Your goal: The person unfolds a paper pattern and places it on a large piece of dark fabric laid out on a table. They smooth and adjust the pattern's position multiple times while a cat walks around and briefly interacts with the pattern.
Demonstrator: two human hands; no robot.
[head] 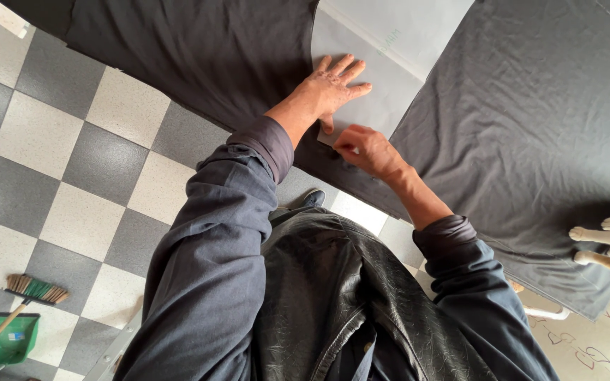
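- While the camera is looking straight down the person's chest, a green dustpan (10, 339) and a broom (34, 288) are lying at far left on the checkered floor (100, 162), well apart from the work.
- Dark grey cloth (199, 56) is draping over the work surface, covering most of the upper frame.
- Left hand (330, 88) is lying flat, fingers spread wide and palm down, pressing on the pale grey paper sheet (379, 77); it is gripping nothing.
- Paper sheet is lying on the cloth straight ahead of both hands, its long axis running away from the body toward the upper right (far end leaving the frame).
- Right hand (365, 149) is sitting nearer the body, fingers curled tight and pinching at the sheet's near corner; what, if anything, is between the fingertips I cannot tell.
- Both hands are almost touching, thumb beside knuckles, at that corner.
- A faint small green mark (390, 42) is showing on the sheet beyond the left hand, too small to read.
- A cat's white paws (591, 233) are resting on the cloth at far right.
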